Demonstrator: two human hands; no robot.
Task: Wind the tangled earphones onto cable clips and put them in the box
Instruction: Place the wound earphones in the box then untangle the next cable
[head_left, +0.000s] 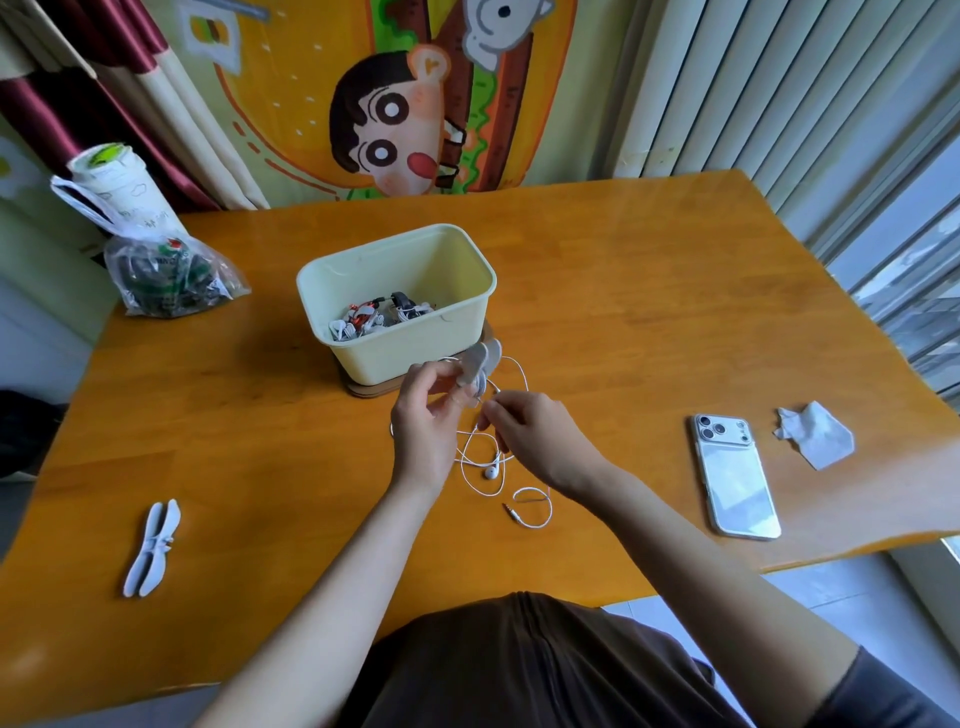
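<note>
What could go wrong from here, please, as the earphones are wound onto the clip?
The earphones lie in crossing loops on the table, so they may knot as the right hand feeds cable. The left hand holds the cable clip above the table, close to the box; a tug could pull it loose or undo the wraps.

An orange wooden desk (623, 312) stands before a bright cartoon cloth (311, 104). A dark red curtain (62, 119) hangs at the left and pale vertical blinds (753, 78) at the right. Daylight comes through the window (909, 260). The floor (857, 587) is pale.
</note>
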